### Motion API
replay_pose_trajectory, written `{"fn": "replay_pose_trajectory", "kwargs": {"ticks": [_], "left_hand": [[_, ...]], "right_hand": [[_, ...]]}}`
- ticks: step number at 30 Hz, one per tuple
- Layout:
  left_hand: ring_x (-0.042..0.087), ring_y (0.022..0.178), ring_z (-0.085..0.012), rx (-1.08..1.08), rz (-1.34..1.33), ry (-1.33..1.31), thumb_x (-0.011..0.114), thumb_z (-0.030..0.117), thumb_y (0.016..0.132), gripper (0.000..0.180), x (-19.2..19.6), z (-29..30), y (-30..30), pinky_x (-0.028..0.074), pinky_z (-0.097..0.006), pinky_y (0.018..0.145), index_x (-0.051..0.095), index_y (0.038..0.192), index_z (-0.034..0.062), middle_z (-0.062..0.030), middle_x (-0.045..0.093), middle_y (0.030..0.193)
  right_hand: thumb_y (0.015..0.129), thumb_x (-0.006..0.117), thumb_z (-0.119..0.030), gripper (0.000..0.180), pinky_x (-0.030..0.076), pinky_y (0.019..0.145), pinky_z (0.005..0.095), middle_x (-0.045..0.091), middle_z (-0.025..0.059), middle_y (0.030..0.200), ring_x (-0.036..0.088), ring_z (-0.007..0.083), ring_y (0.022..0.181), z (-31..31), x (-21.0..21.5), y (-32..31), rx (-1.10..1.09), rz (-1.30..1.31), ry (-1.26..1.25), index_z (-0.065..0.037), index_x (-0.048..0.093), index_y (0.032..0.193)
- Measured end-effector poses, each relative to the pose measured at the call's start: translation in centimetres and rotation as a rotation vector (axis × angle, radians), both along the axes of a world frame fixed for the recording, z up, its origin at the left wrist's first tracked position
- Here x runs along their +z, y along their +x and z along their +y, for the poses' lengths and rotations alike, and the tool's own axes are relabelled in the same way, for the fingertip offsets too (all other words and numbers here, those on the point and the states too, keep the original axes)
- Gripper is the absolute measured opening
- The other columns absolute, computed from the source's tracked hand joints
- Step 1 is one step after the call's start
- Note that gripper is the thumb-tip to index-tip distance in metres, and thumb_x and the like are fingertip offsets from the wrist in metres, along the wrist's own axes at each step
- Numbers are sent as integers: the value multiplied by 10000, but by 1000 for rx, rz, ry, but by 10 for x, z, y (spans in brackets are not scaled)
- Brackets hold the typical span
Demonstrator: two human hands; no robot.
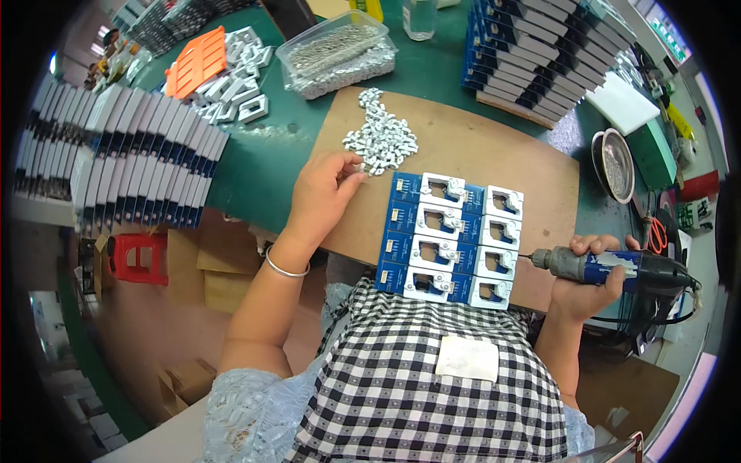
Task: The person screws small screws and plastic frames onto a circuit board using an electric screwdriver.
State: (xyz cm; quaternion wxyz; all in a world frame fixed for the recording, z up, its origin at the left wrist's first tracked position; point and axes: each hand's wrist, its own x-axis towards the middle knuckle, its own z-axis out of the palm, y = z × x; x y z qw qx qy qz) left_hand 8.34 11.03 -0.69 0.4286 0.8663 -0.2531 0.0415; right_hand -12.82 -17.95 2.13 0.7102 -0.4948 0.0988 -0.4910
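Observation:
My left hand [323,193] rests on a brown board [494,147], its fingertips pinching at the near edge of a heap of small white plastic parts [380,137]. My right hand [590,279] grips an electric screwdriver [610,268] held sideways, its bit pointing left toward a block of blue circuit boards with white frames [449,238] laid in two columns on the board's near edge. The bit tip stops just right of the block, apart from it.
Stacks of blue-and-white boards stand at the left [131,154] and far right [532,54]. A clear tub of metal parts [337,52], loose white frames [235,81], an orange tray [194,62] and a round metal dish [614,163] lie on the green table [262,166].

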Motion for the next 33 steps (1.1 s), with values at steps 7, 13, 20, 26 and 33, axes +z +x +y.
{"fn": "replay_pose_trajectory", "kwargs": {"ticks": [7, 13, 20, 26, 33], "left_hand": [[633, 726, -260, -219, 6, 352, 753, 72, 746, 176, 18, -6, 32, 505, -350, 660, 653, 883, 27, -111, 648, 807], [651, 747, -284, -284, -48, 440, 723, 58, 772, 130, 40, -12, 25, 515, -364, 680, 675, 890, 36, -127, 675, 832], [634, 781, -254, -444, 70, 4, 714, 33, 774, 107, 43, -80, -12, 495, -351, 724, 689, 878, 47, -83, 684, 841], [580, 880, -242, -566, -48, 59, 731, 64, 749, 128, 31, -118, -15, 413, -374, 812, 671, 858, 94, -20, 661, 872], [564, 900, -207, -558, -160, 184, 741, 112, 750, 107, 21, -135, -17, 350, -373, 834, 682, 838, 127, 15, 657, 871]], "right_hand": [[832, 646, -407, 652, 505, 672, 420, 526, 101, 809, 560, 237, 673, 6, 9, 8, 19, 76, 7, -89, 304, 1287], [830, 637, -422, 652, 503, 658, 405, 523, 87, 798, 562, 224, 644, -10, 13, 15, 46, 86, 36, -96, 308, 1288], [833, 623, -442, 635, 489, 657, 384, 504, 74, 804, 551, 214, 661, -22, 26, 20, -3, 26, 96, -117, 318, 1286], [838, 635, -417, 641, 507, 662, 397, 524, 89, 815, 578, 233, 670, -20, 17, 21, 43, -6, 107, -113, 308, 1297], [875, 593, -451, 594, 489, 661, 366, 507, 65, 817, 547, 200, 670, -22, 19, 26, 55, 32, 40, -124, 335, 1298]]}}
